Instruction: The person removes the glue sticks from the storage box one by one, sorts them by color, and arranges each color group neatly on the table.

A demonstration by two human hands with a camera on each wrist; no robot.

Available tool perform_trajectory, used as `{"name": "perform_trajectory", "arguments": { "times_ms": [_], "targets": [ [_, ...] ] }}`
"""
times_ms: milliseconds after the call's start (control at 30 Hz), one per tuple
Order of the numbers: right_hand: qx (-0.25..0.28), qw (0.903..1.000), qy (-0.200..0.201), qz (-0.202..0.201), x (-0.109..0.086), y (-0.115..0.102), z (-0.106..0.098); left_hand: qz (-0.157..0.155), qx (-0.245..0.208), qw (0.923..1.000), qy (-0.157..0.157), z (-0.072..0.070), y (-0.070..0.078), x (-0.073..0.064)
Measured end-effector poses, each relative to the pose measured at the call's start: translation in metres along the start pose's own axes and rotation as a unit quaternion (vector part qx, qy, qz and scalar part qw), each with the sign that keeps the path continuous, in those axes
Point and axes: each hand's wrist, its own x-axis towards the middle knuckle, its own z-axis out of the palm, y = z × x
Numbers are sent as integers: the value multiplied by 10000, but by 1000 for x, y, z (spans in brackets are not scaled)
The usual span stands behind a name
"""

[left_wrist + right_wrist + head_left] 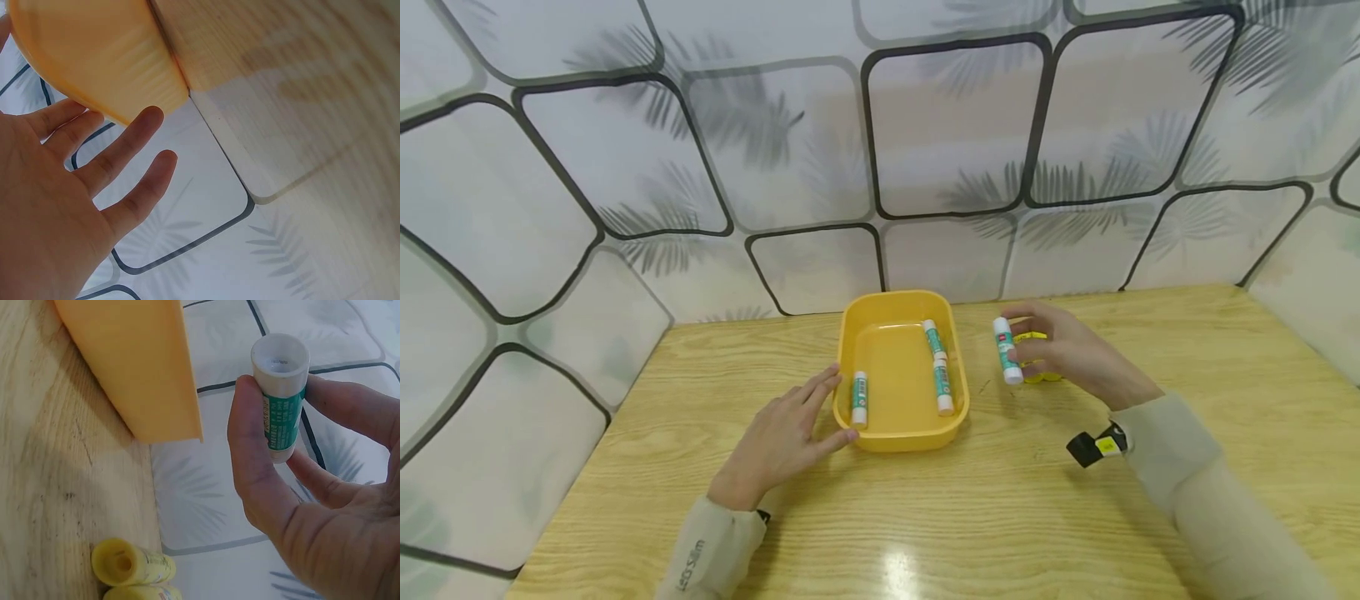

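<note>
A glue stick [1006, 350], white with a teal label, is pinched between the thumb and fingers of my right hand [1060, 346], above the table to the right of the tray. Its white end and label also show in the right wrist view, where the same glue stick [282, 394] is held clear of the table. My left hand [782, 437] touches the left rim of the yellow tray [902, 442] with fingers spread. Inside the tray, one glue stick [860, 400] lies at the left. Two others, a far one [933, 338] and a near one [943, 387], lie along the right wall.
Yellow tubes [134, 565] stand on the wooden table [1000, 517] beneath my right hand, partly hidden by it in the head view. A patterned wall covering [955, 133] rises behind the table and along its left side.
</note>
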Motion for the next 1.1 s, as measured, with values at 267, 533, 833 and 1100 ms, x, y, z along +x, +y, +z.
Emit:
{"name": "perform_trajectory", "arguments": {
  "times_ms": [267, 533, 833, 1100],
  "targets": [
    [-42, 10000, 19, -18, -8, 8, -5, -16, -41, 10000, -30, 0, 0, 0],
    [-220, 9998, 7, 9, -17, 13, -9, -16, -42, 10000, -15, 0, 0, 1],
    [-330, 9992, -31, 236, -24, 20, -13, 10, -27, 10000, 9, 0, 0, 1],
    [-435, 9985, -118, 300, -30, 29, -15, 8, 13, 10000, -35, 1, -1, 1]
  ]
}}
